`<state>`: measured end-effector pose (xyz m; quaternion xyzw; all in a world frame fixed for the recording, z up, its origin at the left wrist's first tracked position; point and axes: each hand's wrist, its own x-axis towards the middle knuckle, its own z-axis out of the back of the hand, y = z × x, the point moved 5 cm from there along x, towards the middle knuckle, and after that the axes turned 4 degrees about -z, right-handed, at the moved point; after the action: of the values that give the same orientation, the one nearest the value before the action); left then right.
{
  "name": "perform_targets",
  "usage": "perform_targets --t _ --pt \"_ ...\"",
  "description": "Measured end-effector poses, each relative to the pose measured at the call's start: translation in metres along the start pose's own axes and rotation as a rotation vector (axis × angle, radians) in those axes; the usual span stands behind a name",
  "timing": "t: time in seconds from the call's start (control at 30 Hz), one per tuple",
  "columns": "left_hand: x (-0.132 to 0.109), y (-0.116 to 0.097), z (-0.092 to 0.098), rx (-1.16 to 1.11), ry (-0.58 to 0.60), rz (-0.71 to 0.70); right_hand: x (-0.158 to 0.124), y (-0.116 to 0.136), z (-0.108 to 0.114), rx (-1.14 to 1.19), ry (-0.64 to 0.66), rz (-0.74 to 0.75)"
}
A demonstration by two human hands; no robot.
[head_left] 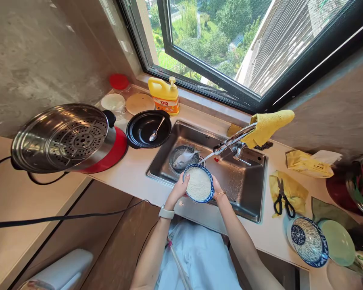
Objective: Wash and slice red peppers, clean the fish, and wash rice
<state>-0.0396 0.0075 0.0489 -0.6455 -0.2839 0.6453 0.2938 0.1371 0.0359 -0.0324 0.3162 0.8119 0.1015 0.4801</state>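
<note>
A blue-and-white bowl [212, 189] filled with what looks like white rice [199, 184] is held between both my hands over the front edge of the sink [248, 209]. My left hand [181, 188] grips its left rim, thumb on top. On the other side, my right hand [218, 188] wraps round the right wall, its fingers mostly hidden behind the bowl. Just beyond the bowl, a stream of water runs from the faucet [237, 137]. In the sink's left part, a whole fish [184, 158] seems to lie in a clear round dish.
To the left stand a large steamer pot [63, 139] and a black pot [139, 121] with a spoon [157, 129]. A yellow detergent jug [165, 96] is behind. Scissors [282, 201] and a patterned bowl [310, 241] lie right. A yellow cloth [266, 127] drapes the faucet.
</note>
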Motion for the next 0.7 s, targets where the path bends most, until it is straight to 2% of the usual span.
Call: perform_targets --t 0.17,0.33,0.47,0.57,0.7 --pt "0.003 0.003 0.0 -0.011 0.003 -0.003 0.0 -0.002 0.003 0.011 0.004 -0.043" --pt "0.005 0.008 0.0 -0.045 0.023 0.016 -0.004 -0.004 0.007 0.033 -0.046 -0.129" --pt "0.005 0.011 0.0 -0.11 0.022 0.027 -0.005 -0.002 0.011 0.02 -0.069 -0.141" --pt "0.008 0.015 -0.002 -0.153 0.027 0.03 -0.004 0.006 0.011 -0.008 -0.062 -0.132" --pt "0.017 0.013 -0.005 -0.213 0.017 -0.009 -0.001 0.03 0.004 -0.031 -0.074 -0.105"
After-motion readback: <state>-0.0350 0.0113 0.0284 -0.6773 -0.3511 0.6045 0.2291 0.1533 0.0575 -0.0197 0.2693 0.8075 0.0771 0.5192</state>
